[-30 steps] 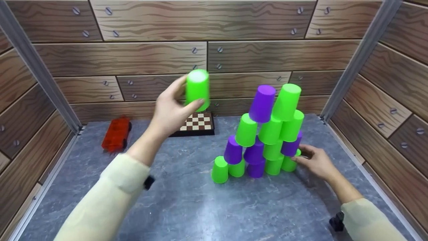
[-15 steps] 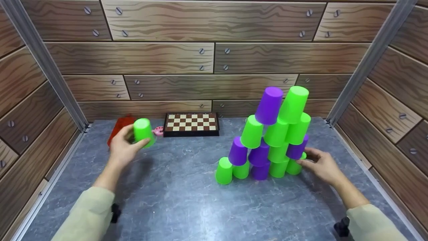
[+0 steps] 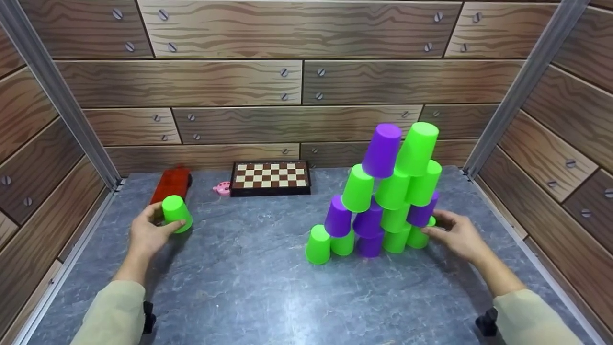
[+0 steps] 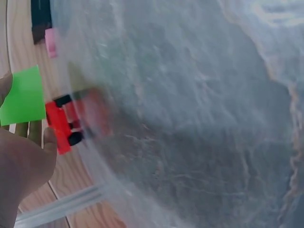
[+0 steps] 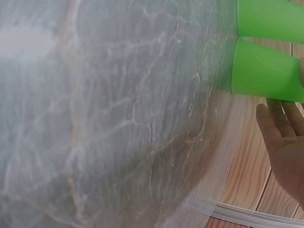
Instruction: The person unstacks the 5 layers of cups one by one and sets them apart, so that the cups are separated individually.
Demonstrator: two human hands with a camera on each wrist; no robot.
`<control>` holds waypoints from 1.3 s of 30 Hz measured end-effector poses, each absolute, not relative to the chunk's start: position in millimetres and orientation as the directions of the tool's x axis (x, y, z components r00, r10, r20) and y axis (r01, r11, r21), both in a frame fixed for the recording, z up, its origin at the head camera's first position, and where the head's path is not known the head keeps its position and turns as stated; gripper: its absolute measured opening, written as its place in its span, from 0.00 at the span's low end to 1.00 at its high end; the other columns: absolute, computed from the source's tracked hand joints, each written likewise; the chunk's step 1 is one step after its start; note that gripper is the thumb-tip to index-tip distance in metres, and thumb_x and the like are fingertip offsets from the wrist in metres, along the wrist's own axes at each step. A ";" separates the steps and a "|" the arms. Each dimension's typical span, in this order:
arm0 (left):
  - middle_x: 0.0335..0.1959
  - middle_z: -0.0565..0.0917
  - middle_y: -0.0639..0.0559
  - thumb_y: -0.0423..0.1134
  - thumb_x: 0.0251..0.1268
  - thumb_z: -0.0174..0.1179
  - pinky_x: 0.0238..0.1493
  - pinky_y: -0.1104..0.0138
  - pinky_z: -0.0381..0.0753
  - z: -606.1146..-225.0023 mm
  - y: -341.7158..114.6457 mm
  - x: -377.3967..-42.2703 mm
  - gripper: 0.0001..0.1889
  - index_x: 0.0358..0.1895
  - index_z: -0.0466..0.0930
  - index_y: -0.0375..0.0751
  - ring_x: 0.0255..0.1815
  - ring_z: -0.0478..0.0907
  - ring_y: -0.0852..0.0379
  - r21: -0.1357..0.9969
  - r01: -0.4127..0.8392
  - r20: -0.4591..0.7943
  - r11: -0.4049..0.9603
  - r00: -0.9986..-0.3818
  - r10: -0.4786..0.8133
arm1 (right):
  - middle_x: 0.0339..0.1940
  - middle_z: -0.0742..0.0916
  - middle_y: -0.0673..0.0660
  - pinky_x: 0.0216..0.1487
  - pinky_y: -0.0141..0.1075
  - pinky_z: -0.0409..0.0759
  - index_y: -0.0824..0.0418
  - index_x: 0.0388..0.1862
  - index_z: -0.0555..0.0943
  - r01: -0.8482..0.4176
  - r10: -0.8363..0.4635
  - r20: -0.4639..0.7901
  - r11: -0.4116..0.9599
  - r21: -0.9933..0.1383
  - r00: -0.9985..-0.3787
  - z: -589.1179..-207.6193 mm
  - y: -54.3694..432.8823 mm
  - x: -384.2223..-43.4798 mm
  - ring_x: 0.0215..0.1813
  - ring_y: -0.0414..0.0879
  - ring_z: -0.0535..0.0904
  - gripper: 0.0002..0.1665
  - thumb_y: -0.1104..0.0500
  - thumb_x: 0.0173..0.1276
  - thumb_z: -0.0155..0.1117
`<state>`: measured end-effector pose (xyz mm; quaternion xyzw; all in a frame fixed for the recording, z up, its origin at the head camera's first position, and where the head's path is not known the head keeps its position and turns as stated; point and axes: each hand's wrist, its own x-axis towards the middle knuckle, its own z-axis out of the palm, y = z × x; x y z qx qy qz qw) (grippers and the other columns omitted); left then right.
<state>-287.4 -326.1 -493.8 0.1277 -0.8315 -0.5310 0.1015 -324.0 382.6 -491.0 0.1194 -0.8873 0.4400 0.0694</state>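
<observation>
My left hand (image 3: 148, 234) pinches a green cup (image 3: 175, 211) between thumb and fingers. The cup is upside down, just above the table by its shadow, in front of a red toy car (image 3: 171, 184); the left wrist view shows the same cup (image 4: 23, 97) with a gap to the tabletop. On the right rises a pyramid of upturned green and purple cups, with a purple cup (image 3: 382, 151) and a green cup (image 3: 417, 148) side by side on top. At its lower right, my right hand (image 3: 457, 238) holds the end green cup (image 5: 266, 70) of the bottom row.
A chessboard (image 3: 270, 178) lies near the back wall, with a small pink item (image 3: 221, 188) at its left. Wood-patterned walls (image 3: 239, 81) enclose the grey marbled table (image 3: 249, 268) at the back and sides.
My left hand has carried the green cup left and down, from above the chessboard to in front of the red toy car. The right hand and the pyramid stay as they were.
</observation>
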 end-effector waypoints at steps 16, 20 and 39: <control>0.75 0.72 0.30 0.35 0.68 0.75 0.76 0.45 0.69 -517.5 -333.1 -293.7 0.40 0.79 0.65 0.32 0.75 0.70 0.34 0.920 -0.175 -0.031 0.351 -0.925 -0.378 | 0.57 0.87 0.71 0.50 0.25 0.83 0.75 0.67 0.79 -0.278 -0.160 0.227 0.552 -0.786 -0.961 -491.7 382.2 -321.1 0.51 0.34 0.83 0.30 0.65 0.70 0.76; 0.75 0.71 0.30 0.35 0.68 0.74 0.77 0.45 0.68 -519.1 -333.3 -295.4 0.41 0.80 0.64 0.33 0.75 0.69 0.34 0.919 -0.181 -0.037 0.351 -0.924 -0.381 | 0.58 0.87 0.71 0.51 0.24 0.82 0.75 0.68 0.78 -0.276 -0.158 0.226 0.560 -0.781 -0.961 -493.1 383.7 -323.5 0.51 0.34 0.83 0.30 0.66 0.70 0.75; 0.78 0.68 0.31 0.42 0.68 0.76 0.73 0.47 0.74 -508.7 -339.9 -290.9 0.49 0.85 0.55 0.36 0.76 0.70 0.35 0.920 -0.167 -0.039 0.355 -0.939 -0.341 | 0.59 0.87 0.71 0.54 0.24 0.81 0.74 0.68 0.78 -0.270 -0.161 0.217 0.563 -0.781 -0.963 -491.0 382.5 -321.4 0.52 0.32 0.82 0.32 0.62 0.70 0.77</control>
